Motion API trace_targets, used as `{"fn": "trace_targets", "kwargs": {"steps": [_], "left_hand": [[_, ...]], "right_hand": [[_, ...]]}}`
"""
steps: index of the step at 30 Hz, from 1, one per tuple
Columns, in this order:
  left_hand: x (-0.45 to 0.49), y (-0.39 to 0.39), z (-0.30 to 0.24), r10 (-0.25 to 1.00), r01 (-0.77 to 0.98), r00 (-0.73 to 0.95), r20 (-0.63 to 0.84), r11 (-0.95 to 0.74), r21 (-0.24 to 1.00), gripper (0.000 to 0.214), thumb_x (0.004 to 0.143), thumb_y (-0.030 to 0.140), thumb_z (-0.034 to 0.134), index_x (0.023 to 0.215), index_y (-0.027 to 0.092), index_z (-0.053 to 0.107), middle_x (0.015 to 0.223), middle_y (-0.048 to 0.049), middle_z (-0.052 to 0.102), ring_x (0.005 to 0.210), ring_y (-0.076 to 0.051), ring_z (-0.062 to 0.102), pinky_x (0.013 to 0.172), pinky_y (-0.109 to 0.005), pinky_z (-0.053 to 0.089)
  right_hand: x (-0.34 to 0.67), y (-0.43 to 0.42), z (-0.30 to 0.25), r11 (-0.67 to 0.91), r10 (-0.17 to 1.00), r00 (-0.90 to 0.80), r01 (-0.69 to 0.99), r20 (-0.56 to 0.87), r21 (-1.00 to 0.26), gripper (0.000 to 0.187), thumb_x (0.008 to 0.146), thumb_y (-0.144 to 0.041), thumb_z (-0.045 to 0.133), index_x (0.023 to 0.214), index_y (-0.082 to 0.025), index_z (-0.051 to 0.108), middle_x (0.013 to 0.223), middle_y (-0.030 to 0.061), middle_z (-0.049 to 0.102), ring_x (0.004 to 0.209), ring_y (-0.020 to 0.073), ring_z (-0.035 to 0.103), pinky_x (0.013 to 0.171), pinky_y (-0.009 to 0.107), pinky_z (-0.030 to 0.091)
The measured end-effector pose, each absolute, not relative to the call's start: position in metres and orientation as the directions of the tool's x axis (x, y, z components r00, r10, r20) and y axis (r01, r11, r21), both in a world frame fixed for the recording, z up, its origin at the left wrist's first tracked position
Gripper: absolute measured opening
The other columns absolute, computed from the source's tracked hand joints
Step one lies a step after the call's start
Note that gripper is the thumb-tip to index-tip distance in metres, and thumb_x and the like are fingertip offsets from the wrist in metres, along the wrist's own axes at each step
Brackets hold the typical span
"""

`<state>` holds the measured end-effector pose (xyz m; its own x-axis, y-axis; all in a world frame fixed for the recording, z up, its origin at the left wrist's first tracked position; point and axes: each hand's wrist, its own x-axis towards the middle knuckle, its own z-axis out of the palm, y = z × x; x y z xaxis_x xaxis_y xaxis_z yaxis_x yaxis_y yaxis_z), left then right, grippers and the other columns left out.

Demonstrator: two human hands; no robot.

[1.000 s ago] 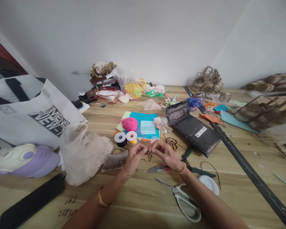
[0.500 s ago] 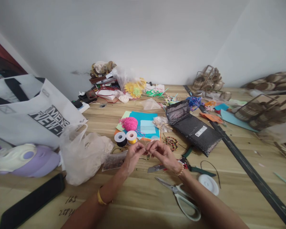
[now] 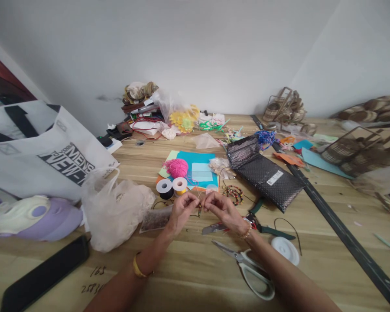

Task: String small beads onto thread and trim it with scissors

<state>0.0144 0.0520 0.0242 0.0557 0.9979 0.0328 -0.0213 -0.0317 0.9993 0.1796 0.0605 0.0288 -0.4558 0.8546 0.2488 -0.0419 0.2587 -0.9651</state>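
My left hand (image 3: 183,211) and my right hand (image 3: 223,211) meet above the middle of the table, fingertips pinched and a small gap apart. A thin cord (image 3: 199,196) rises from the left fingertips. Below them hangs a short string of small dark beads (image 3: 199,211). The cord's run between the fingers is too fine to follow, and what the right fingertips pinch is too small to make out. Beyond my right hand lies a coil of multicoloured beads (image 3: 234,195). A black thread spool (image 3: 164,189) and a yellow thread spool (image 3: 180,186) stand just beyond my left hand.
White-handled scissors (image 3: 255,277) lie by my right forearm, near a white spool (image 3: 284,250) and green-handled pliers (image 3: 276,232). Pink yarn (image 3: 177,168) rests on blue paper. A black bubble mailer (image 3: 269,173) lies right; a plastic bag (image 3: 113,212) and phone (image 3: 45,273) are left.
My fingertips have drawn slightly apart, and the small beaded string now shows more clearly hanging beneath them. The rest of the table looks the same.
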Motion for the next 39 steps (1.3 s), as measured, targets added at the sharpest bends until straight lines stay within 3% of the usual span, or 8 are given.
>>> {"fn": "trace_targets", "kwargs": {"steps": [4,10,13,16,19,22,32,39], "left_hand": [[0.013,0.05,0.032,0.993,-0.023,0.057,0.098,-0.097,0.995,0.018,0.073,0.031,0.066,0.065,0.017,0.059,0.064,0.0004,0.055,0.063,-0.012,0.049,0.062,-0.024,0.041],[0.01,0.052,0.033,0.967,0.021,0.074,0.244,-0.246,0.969,0.013,0.074,0.023,0.064,0.064,0.017,0.058,0.073,-0.0021,0.057,0.073,-0.015,0.055,0.068,-0.027,0.045],[0.009,0.051,0.035,0.925,0.158,0.119,0.36,-0.375,0.913,0.01,0.074,0.016,0.061,0.065,0.017,0.058,0.077,-0.0039,0.059,0.076,-0.017,0.059,0.069,-0.027,0.048],[0.009,0.05,0.039,0.835,0.324,0.182,0.518,-0.549,0.77,0.013,0.074,0.01,0.059,0.064,0.018,0.056,0.077,-0.0048,0.062,0.076,-0.017,0.061,0.071,-0.027,0.048],[0.011,0.048,0.041,0.719,0.394,0.238,0.653,-0.686,0.612,0.014,0.074,0.005,0.056,0.067,0.017,0.056,0.076,-0.0051,0.065,0.074,-0.015,0.063,0.069,-0.026,0.05],[0.012,0.047,0.042,0.659,0.407,0.251,0.709,-0.737,0.54,0.015,0.075,0.003,0.056,0.07,0.017,0.057,0.076,-0.0055,0.067,0.071,-0.014,0.065,0.068,-0.024,0.051],[0.01,0.046,0.047,0.74,0.401,0.287,0.608,-0.669,0.626,0.012,0.077,0.008,0.056,0.068,0.017,0.057,0.077,-0.0062,0.069,0.073,-0.015,0.066,0.07,-0.025,0.051],[0.006,0.052,0.037,0.916,0.266,0.238,0.323,-0.382,0.885,0.009,0.077,0.017,0.059,0.068,0.016,0.058,0.074,-0.0044,0.065,0.073,-0.015,0.062,0.07,-0.026,0.049]], "right_hand": [[0.181,0.06,0.034,0.295,0.85,-0.434,-0.08,0.3,-0.952,0.023,0.088,-0.038,0.056,0.077,-0.018,0.056,0.085,0.0059,0.059,0.08,0.017,0.055,0.069,0.03,0.044],[0.184,0.059,0.036,0.364,0.865,-0.373,0.007,0.335,-0.931,0.021,0.089,-0.035,0.055,0.076,-0.018,0.056,0.095,0.0083,0.055,0.091,0.0197,0.054,0.071,0.031,0.046],[0.185,0.058,0.038,0.386,0.859,-0.388,0.06,0.334,-0.921,0.019,0.089,-0.033,0.053,0.078,-0.018,0.055,0.11,0.0107,0.054,0.097,0.0209,0.054,0.065,0.028,0.048],[0.186,0.057,0.038,0.444,0.821,-0.446,0.109,0.356,-0.889,0.016,0.091,-0.029,0.051,0.081,-0.018,0.054,0.118,0.0114,0.053,0.097,0.02,0.055,0.061,0.025,0.047],[0.186,0.057,0.036,0.466,0.811,-0.46,0.135,0.361,-0.874,0.014,0.092,-0.028,0.047,0.085,-0.018,0.053,0.104,0.0097,0.058,0.088,0.0173,0.056,0.063,0.025,0.047],[0.186,0.058,0.033,0.452,0.837,-0.422,0.177,0.347,-0.874,0.015,0.093,-0.029,0.046,0.086,-0.018,0.052,0.084,0.0044,0.058,0.071,0.013,0.053,0.062,0.025,0.046],[0.185,0.059,0.034,0.42,0.847,-0.426,0.169,0.319,-0.891,0.018,0.095,-0.032,0.042,0.084,-0.018,0.048,0.071,-0.0007,0.051,0.06,0.0109,0.047,0.056,0.023,0.039],[0.184,0.059,0.036,0.497,0.821,-0.442,0.239,0.363,-0.834,0.015,0.094,-0.026,0.042,0.082,-0.018,0.045,0.07,-0.002,0.048,0.061,0.0107,0.043,0.058,0.022,0.036]]}}
